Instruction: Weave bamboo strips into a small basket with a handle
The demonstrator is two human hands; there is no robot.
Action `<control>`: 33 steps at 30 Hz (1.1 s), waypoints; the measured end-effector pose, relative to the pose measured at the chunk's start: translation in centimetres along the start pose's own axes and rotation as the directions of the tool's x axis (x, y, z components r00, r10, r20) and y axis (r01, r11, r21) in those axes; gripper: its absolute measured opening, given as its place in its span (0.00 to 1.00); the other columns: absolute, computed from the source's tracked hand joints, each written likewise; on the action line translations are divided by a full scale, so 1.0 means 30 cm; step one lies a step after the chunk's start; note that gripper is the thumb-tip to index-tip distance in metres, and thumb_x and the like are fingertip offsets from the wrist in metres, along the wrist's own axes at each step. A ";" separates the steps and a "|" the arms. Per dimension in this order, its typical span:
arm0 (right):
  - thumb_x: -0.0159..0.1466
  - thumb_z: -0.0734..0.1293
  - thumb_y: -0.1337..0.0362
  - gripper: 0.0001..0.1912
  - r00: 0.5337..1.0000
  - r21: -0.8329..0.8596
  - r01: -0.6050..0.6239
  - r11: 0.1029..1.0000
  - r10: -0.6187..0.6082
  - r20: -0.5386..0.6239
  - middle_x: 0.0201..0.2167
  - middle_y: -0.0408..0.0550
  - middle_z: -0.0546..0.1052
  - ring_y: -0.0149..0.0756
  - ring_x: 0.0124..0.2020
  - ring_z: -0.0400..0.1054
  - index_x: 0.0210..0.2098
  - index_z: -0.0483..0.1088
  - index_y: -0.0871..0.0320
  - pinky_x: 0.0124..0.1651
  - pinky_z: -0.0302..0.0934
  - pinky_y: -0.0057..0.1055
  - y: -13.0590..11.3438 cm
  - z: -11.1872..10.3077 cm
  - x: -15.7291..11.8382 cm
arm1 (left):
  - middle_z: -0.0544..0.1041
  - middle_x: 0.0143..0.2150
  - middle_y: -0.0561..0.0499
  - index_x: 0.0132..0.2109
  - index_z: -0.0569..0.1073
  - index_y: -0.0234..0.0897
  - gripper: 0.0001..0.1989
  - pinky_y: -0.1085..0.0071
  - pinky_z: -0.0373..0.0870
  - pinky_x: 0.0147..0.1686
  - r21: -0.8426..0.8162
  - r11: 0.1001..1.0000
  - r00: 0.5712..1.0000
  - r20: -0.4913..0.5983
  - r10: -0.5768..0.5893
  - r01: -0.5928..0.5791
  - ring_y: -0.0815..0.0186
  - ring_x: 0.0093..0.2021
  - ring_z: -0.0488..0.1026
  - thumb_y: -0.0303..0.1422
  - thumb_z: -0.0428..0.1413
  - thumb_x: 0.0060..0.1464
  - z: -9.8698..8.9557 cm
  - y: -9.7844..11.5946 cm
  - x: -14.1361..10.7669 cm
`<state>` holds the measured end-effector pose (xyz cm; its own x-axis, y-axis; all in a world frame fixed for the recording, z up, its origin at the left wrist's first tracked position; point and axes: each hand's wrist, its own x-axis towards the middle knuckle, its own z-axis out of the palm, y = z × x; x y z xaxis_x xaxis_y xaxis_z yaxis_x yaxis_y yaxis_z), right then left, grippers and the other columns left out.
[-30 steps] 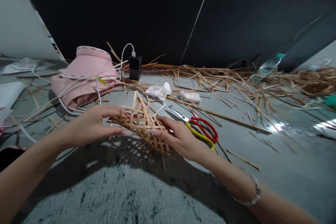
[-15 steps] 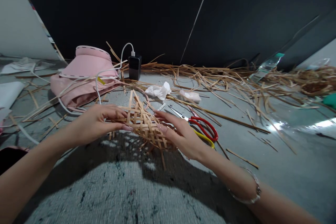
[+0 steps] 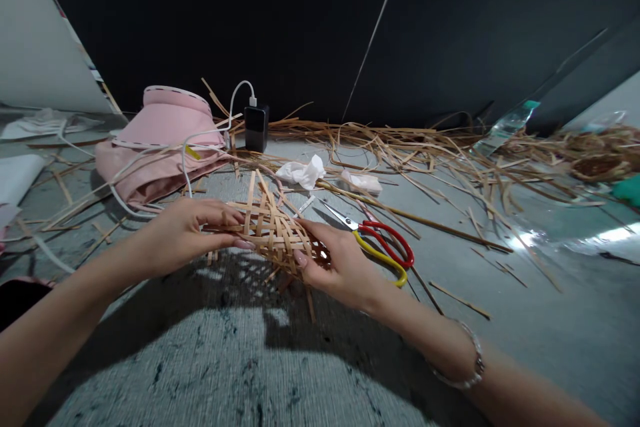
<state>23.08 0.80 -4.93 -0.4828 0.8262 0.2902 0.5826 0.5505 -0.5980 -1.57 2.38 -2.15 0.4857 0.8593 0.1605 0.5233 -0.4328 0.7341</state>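
Grasping the left end of the woven piece [image 3: 275, 232], the left hand [image 3: 193, 237] is setting its fingers above and its thumb below. The right hand [image 3: 345, 267], its wrist wearing a silvery bracelet [image 3: 480, 363], is gripping the right end. The woven piece is lying between the hands, its long axis running left to right and dipping slightly towards the near right; loose ends are pointing away from the wearer, and one is pointing nearer. Just beyond the right hand, scissors [image 3: 352, 223] with one red and one yellow handle are resting on the grey surface [image 3: 210, 367], their tips pointing far left. A brown rod [image 3: 425, 219] is stretching rightwards beyond them. Crumpled tissue [image 3: 305, 173] is lying near its left end. Further left, a pink visor hat [image 3: 170, 120] is sitting under a white cable [image 3: 243, 83], which is plugging into a black power bank [image 3: 257, 130]. Loose strips [image 3: 380, 139] are lining the dark wall [image 3: 225, 27], and a green-capped bottle [image 3: 505, 130] is leaning among them. No brand or writing is showing legibly; a yellow tag [image 3: 192, 153] is appearing too small to read.
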 end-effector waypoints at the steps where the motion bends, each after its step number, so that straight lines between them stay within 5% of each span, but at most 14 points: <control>1: 0.57 0.61 0.60 0.27 1.000 -0.006 -0.001 1.000 0.001 0.003 0.40 0.60 0.78 0.43 0.37 0.72 0.53 0.68 0.70 0.40 0.66 0.39 -0.002 0.000 0.000 | 0.81 0.42 0.47 0.32 0.80 0.39 0.09 0.62 0.66 0.52 -0.001 1.000 1.000 -0.004 0.001 -0.001 0.60 0.48 0.75 0.35 0.56 0.52 0.001 0.001 0.000; 13: 0.62 0.61 0.51 0.28 0.994 0.157 -0.108 0.982 0.109 0.003 0.47 0.59 0.77 0.45 0.44 0.72 0.52 0.70 0.66 0.44 0.65 0.40 -0.039 -0.049 0.001 | 0.82 0.41 0.48 0.29 0.80 0.45 0.12 0.57 0.68 0.48 0.047 0.995 0.994 -0.058 0.095 -0.092 0.58 0.43 0.76 0.41 0.55 0.53 0.014 0.006 -0.006; 27: 0.66 0.56 0.59 0.20 0.999 0.035 0.001 0.999 -0.003 0.045 0.42 0.55 0.78 0.41 0.41 0.71 0.49 0.70 0.65 0.43 0.63 0.37 -0.047 -0.039 -0.004 | 0.80 0.46 0.51 0.34 0.80 0.49 0.10 0.59 0.68 0.50 0.060 0.992 0.994 -0.010 0.113 -0.113 0.61 0.47 0.75 0.37 0.54 0.55 0.025 0.052 -0.010; 33: 0.66 0.57 0.50 0.23 0.985 0.382 -0.170 0.908 0.144 0.096 0.52 0.51 0.74 0.41 0.54 0.66 0.51 0.70 0.57 0.56 0.57 0.40 -0.004 -0.082 0.022 | 0.81 0.42 0.50 0.35 0.81 0.46 0.08 0.59 0.69 0.50 -0.051 0.996 0.996 -0.055 0.077 -0.080 0.60 0.47 0.76 0.38 0.57 0.51 -0.023 0.008 -0.010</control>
<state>24.31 1.58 -2.83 -0.4543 0.8816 0.1278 0.3616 0.3136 -0.8780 -2.08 2.21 -1.57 0.4854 0.8370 0.2525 0.4467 -0.4858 0.7513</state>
